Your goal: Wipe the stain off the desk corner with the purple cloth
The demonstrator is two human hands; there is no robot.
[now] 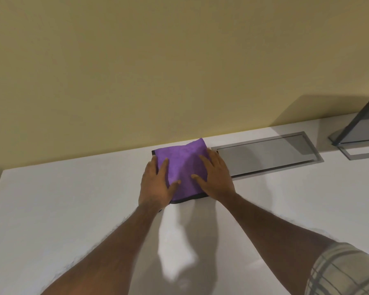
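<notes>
A folded purple cloth (183,165) with a dark hem lies flat on the white desk (73,209), close to the back edge by the wall. My left hand (157,186) rests palm down on the cloth's left side, fingers spread. My right hand (214,177) lies flat on its right side, fingers also spread. Both hands press on the cloth rather than grasp it. The desk's far left corner (5,172) is well left of the cloth. No stain is visible on the desk.
A grey metal cable hatch (271,154) is set into the desk just right of the cloth. A dark monitor and its stand base (360,145) sit at the far right. A yellow wall (158,71) rises directly behind the desk.
</notes>
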